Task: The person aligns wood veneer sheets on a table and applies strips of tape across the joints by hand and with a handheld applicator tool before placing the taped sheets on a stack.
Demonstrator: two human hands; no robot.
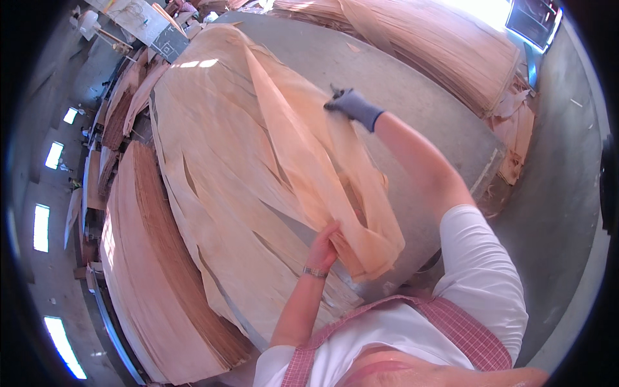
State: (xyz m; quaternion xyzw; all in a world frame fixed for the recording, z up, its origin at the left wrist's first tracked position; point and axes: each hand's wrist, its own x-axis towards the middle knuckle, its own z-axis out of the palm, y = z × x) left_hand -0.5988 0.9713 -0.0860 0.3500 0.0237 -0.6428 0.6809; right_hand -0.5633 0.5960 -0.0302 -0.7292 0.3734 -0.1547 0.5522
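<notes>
A long, thin wood veneer sheet lies partly raised and folded over, its near end curling up in front of me. My left hand, bare with a watch at the wrist, is closed on the near part of this sheet. Farther off to the right, my right hand, in a grey glove with dark fingertips, has its fingers curled at the sheet's right edge; the fingertips are partly hidden. Beneath lie more pale veneer sheets with splits and gaps, spread over a grey table.
A tall veneer stack stands along the left side. Another large stack lies beyond the table at the far right, with torn pieces at its end. More stacks and a white-topped bench are at the far left.
</notes>
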